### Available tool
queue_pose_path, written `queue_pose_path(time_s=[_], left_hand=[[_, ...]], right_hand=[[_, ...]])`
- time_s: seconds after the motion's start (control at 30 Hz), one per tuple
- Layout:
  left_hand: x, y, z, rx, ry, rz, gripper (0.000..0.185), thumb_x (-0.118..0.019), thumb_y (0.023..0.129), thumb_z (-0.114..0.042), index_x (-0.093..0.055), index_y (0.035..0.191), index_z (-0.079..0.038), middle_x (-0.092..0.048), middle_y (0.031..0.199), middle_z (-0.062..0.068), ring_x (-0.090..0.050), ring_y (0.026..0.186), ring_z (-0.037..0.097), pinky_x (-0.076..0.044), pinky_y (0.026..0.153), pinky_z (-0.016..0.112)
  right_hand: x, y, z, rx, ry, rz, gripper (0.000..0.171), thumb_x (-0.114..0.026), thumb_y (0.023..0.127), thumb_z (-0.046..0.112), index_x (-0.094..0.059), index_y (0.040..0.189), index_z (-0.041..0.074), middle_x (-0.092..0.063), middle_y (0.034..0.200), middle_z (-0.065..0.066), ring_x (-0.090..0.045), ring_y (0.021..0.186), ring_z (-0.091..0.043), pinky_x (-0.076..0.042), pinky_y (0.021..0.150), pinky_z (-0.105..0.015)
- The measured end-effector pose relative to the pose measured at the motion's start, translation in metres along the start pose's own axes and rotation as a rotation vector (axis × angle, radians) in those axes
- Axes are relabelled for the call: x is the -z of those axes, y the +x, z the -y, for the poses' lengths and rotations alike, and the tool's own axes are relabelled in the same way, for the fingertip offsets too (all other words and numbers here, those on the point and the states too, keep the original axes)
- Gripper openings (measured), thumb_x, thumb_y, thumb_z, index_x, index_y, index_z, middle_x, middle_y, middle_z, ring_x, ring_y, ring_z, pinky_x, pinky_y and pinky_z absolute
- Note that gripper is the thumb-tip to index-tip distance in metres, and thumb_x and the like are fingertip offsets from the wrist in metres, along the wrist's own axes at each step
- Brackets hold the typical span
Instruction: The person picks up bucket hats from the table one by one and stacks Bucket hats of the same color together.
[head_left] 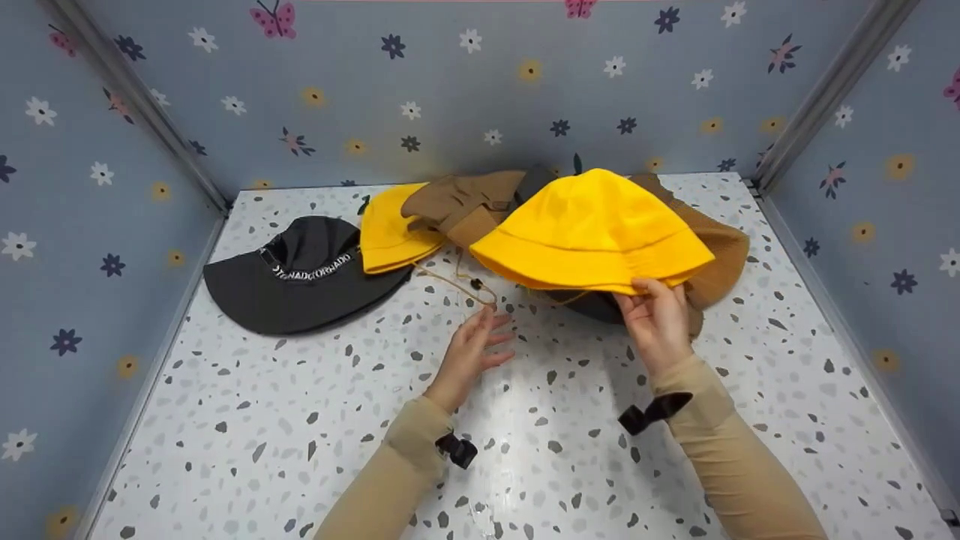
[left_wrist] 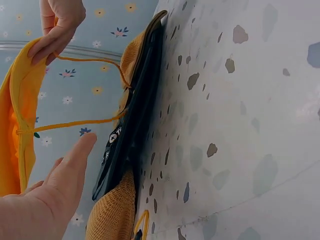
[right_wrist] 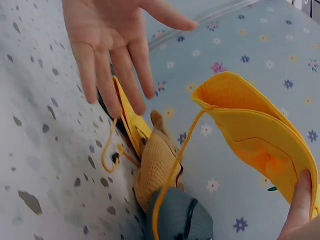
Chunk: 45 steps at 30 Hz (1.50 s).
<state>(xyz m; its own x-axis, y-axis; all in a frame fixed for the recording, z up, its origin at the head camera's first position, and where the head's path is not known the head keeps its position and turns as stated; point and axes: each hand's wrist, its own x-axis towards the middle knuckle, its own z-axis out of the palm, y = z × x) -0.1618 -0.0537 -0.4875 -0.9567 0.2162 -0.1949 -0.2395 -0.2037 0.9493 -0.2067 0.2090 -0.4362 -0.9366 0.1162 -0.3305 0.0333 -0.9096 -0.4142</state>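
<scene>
Item 1: yellow bucket hat [head_left: 592, 225] w/ cord [left_wrist: 75, 123]; was held above tabletop [head_left: 555, 480], twd back R corner. R hand [head_left: 660, 326]: fingers clamped on its brim.
L hand [head_left: 471, 354]: fingers apart, held nothing, nr middle.
Item 2: black hat [head_left: 300, 311], sat nr back L corner.
Step, as judged: separating 1 hat from rest. Next move prob. called for L fingers on brim, cord kept clear.

Brown hat [head_left: 726, 255] part. hidden behind raised yellow hat [head_left: 592, 217], dark hat [head_left: 596, 307] mostly so. L wrist view: raised yellow hat cut off @ L edge; badge [left_wrist: 114, 136] lettering too sm.
</scene>
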Motion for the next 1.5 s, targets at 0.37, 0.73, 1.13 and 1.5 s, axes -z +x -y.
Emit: queue_pose_path(time_s=[0.37,0.73,1.13,1.5], left_hand=[[-0.003,0.003,-0.004,-0.023,-0.121,-0.107,0.081,-0.046,0.099,-0.054,-0.011,0.158,-0.010,-0.039,0.153,0.021,-0.048,0.136,0.035,-0.049,0.105,0.043],[0.001,0.003,-0.008,-0.110,-0.309,-0.219,0.091,-0.058,0.100,-0.025,0.014,0.156,-0.027,-0.040,0.148,0.019,-0.059,0.122,0.030,-0.054,0.099,0.046],[0.004,0.003,-0.007,-0.156,-0.396,-0.307,0.095,-0.056,0.097,-0.001,0.012,0.155,-0.033,-0.039,0.147,0.019,-0.063,0.109,0.022,-0.058,0.089,0.037],[0.014,-0.001,-0.005,-0.194,-0.357,-0.354,0.098,-0.052,0.096,0.010,0.012,0.154,-0.035,-0.039,0.150,0.016,-0.058,0.117,0.025,-0.058,0.086,0.030]], right_hand=[[0.005,-0.014,-0.025,-0.096,-0.138,0.009,0.061,-0.038,0.097,-0.014,-0.027,0.140,0.028,-0.046,0.130,-0.008,-0.067,0.098,-0.022,-0.061,0.082,-0.037],[0.005,-0.019,-0.041,-0.122,-0.207,-0.009,0.061,-0.041,0.097,-0.012,-0.028,0.141,0.028,-0.046,0.131,-0.006,-0.066,0.096,-0.020,-0.061,0.082,-0.036],[0.012,-0.025,-0.055,-0.132,-0.338,0.007,0.054,-0.044,0.098,-0.007,-0.028,0.138,0.025,-0.048,0.130,-0.008,-0.066,0.096,-0.019,-0.060,0.086,-0.035],[0.017,-0.023,-0.062,-0.118,-0.455,-0.004,0.051,-0.047,0.095,-0.009,-0.034,0.134,0.021,-0.053,0.122,-0.008,-0.066,0.088,-0.017,-0.059,0.085,-0.032]])
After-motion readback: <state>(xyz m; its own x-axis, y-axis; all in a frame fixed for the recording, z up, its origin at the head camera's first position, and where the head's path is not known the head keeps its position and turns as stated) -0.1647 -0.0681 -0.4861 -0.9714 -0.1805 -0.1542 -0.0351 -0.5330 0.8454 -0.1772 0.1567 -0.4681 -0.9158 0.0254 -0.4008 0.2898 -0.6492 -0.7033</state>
